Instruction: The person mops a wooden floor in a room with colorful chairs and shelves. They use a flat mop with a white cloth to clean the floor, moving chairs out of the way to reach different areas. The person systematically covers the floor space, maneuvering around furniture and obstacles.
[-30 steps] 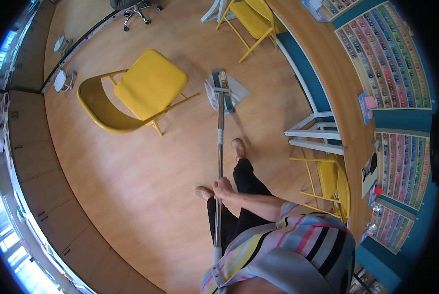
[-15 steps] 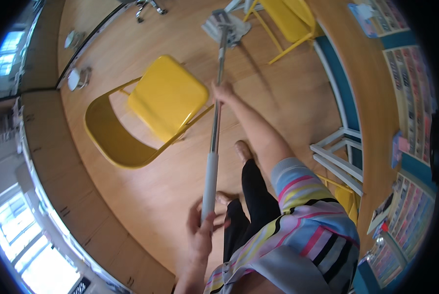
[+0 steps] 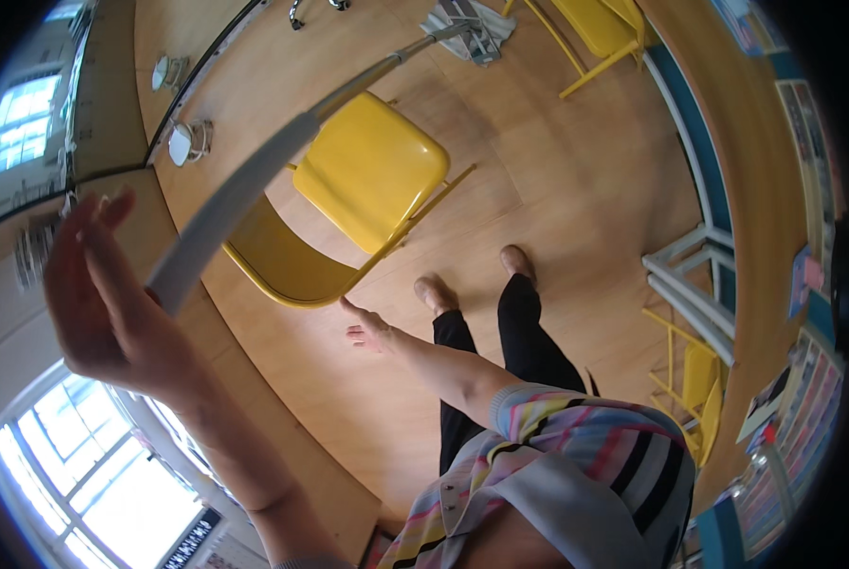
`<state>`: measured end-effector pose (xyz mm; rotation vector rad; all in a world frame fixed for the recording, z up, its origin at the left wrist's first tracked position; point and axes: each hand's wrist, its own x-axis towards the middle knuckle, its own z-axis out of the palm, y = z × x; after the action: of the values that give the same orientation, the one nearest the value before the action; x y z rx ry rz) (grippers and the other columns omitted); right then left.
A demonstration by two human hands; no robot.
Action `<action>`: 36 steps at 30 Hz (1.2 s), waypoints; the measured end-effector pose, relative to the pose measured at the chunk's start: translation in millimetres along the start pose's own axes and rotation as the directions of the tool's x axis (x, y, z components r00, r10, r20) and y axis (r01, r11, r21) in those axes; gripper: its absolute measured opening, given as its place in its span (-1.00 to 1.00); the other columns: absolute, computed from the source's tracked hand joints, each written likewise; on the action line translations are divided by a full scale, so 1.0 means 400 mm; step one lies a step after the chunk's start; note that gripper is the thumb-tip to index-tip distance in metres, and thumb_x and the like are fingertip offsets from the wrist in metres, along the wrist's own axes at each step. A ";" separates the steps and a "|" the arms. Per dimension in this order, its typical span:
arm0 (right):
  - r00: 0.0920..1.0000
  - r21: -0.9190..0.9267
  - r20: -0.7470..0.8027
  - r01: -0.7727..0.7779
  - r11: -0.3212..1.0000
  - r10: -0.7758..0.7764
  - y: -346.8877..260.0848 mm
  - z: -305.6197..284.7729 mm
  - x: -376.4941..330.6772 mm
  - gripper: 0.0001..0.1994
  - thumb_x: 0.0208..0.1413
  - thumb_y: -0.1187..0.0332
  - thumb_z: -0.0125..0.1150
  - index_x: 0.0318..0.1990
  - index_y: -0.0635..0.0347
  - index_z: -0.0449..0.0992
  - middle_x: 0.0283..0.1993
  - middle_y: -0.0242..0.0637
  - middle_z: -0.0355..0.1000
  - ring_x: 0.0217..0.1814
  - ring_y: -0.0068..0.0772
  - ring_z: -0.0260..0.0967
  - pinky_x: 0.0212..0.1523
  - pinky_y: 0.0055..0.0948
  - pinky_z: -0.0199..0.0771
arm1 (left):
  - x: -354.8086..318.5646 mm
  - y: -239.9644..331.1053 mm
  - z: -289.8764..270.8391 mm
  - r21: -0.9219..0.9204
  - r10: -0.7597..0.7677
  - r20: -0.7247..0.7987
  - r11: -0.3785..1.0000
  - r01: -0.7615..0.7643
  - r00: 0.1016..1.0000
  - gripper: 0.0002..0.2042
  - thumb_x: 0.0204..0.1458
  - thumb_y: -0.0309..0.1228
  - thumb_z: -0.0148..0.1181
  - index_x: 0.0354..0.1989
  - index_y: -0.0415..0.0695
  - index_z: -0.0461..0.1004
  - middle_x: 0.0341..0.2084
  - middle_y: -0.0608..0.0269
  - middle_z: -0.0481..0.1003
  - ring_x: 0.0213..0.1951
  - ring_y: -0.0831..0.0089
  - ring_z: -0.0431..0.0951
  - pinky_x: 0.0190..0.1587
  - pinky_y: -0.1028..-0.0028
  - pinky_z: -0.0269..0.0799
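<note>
High at the left, the left hand point(image 3: 97, 303) grips the grey mop handle point(image 3: 244, 194), which slants across to the mop head point(image 3: 467, 27) on the wooden floor point(image 3: 557, 180). The right hand point(image 3: 367, 330) hangs open and empty just beside the yellow chair point(image 3: 367, 180).

Wooden floor point(image 3: 557, 190), yellow chair point(image 3: 372, 180), bright window point(image 3: 111, 493) at lower left, teal wall point(image 3: 699, 142) right

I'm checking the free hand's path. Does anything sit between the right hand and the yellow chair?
Nothing visible does. The right hand hangs open just beside the yellow chair, only bare wooden floor between them. The left hand holds the mop handle.
</note>
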<state>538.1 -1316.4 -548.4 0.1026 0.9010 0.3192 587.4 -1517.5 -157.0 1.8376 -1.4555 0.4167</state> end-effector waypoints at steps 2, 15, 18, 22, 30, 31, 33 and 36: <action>0.995 0.106 0.044 0.088 0.991 -0.093 0.011 0.065 0.038 -0.01 -0.37 -0.27 0.32 0.20 0.07 0.05 0.05 -0.01 0.17 0.17 -0.14 0.11 0.15 -0.11 0.18 | 0.050 -0.019 -0.002 0.036 0.050 0.056 0.998 -0.052 0.997 -0.82 0.11 -0.45 -0.01 -0.20 -0.28 0.44 -0.43 0.09 0.55 -0.34 0.41 0.57 -0.25 0.54 0.44; 0.858 0.781 -0.233 0.446 0.437 -0.458 -0.055 0.023 0.156 -0.62 -0.09 0.22 0.29 -0.11 -0.04 0.32 -0.20 -0.34 0.37 -0.17 -0.45 0.32 -0.22 -0.36 0.40 | 0.167 -0.083 0.013 -0.124 -0.001 0.133 0.992 0.018 0.991 -0.81 0.03 -0.41 0.05 -0.32 -0.24 0.55 -0.53 0.17 0.56 -0.40 0.49 0.57 -0.20 0.51 0.49; 0.802 0.702 -0.258 0.538 0.466 -0.538 -0.132 -0.113 -0.079 -0.60 0.00 0.31 0.15 0.01 0.14 0.26 -0.02 -0.23 0.31 0.01 -0.31 0.28 -0.01 -0.22 0.35 | 0.209 -0.159 0.001 -0.193 -0.003 0.136 0.981 0.029 0.991 -0.79 0.05 -0.37 0.03 -0.29 -0.20 0.55 -0.51 0.18 0.56 -0.38 0.51 0.57 -0.20 0.53 0.50; 0.601 0.603 -0.369 0.735 0.310 -0.709 -0.250 -0.311 -0.289 -0.56 -0.05 0.50 0.10 0.04 0.35 0.19 0.07 -0.08 0.22 0.09 -0.08 0.22 0.11 -0.12 0.28 | 0.230 -0.161 0.022 -0.168 -0.048 0.165 0.983 0.076 0.985 -0.77 0.06 -0.34 0.01 -0.29 -0.18 0.56 -0.51 0.19 0.56 -0.37 0.52 0.57 -0.22 0.54 0.50; 0.480 0.541 -0.518 0.825 0.163 -0.709 -0.169 -0.639 -0.539 -0.55 -0.24 0.60 0.10 -0.07 0.34 0.25 -0.10 -0.08 0.25 -0.01 -0.08 0.24 0.03 -0.08 0.32 | 0.243 -0.112 0.061 -0.074 -0.067 0.320 0.993 0.095 0.945 -0.76 0.06 -0.31 0.00 -0.29 -0.18 0.55 -0.50 0.19 0.55 -0.41 0.49 0.57 -0.28 0.53 0.50; 0.474 0.542 -0.543 0.828 0.142 -0.693 -0.142 -0.691 -0.566 -0.57 -0.22 0.58 0.08 -0.08 0.33 0.25 -0.10 -0.08 0.24 0.00 -0.10 0.23 0.03 -0.07 0.32 | 0.256 -0.117 0.068 -0.072 -0.061 0.337 0.993 0.090 0.940 -0.75 0.07 -0.31 0.00 -0.28 -0.18 0.55 -0.50 0.19 0.55 -0.41 0.49 0.57 -0.28 0.53 0.50; 0.463 0.555 -0.566 0.826 0.101 -0.682 -0.086 -0.748 -0.619 -0.62 -0.18 0.54 0.05 -0.10 0.31 0.27 -0.12 -0.10 0.26 -0.01 -0.14 0.25 0.03 -0.09 0.33 | 0.267 -0.097 0.057 -0.041 -0.060 0.366 0.996 0.081 0.928 -0.74 0.08 -0.30 -0.02 -0.28 -0.19 0.54 -0.50 0.19 0.55 -0.41 0.49 0.57 -0.30 0.53 0.49; 0.434 0.621 -0.593 0.783 -0.043 -0.678 -0.031 -0.888 -0.641 -0.68 -0.14 0.51 0.04 -0.14 0.29 0.33 -0.17 -0.15 0.34 -0.13 -0.20 0.33 -0.01 -0.18 0.37 | 0.267 -0.078 0.029 -0.052 -0.129 0.333 0.987 0.155 0.934 -0.76 0.08 -0.32 -0.02 -0.32 -0.20 0.54 -0.57 0.22 0.53 -0.47 0.51 0.54 -0.36 0.54 0.47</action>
<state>114.5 -1424.9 -578.0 0.5275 1.0191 -1.3054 646.7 -1597.5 -105.8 2.0026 -1.5169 -0.0224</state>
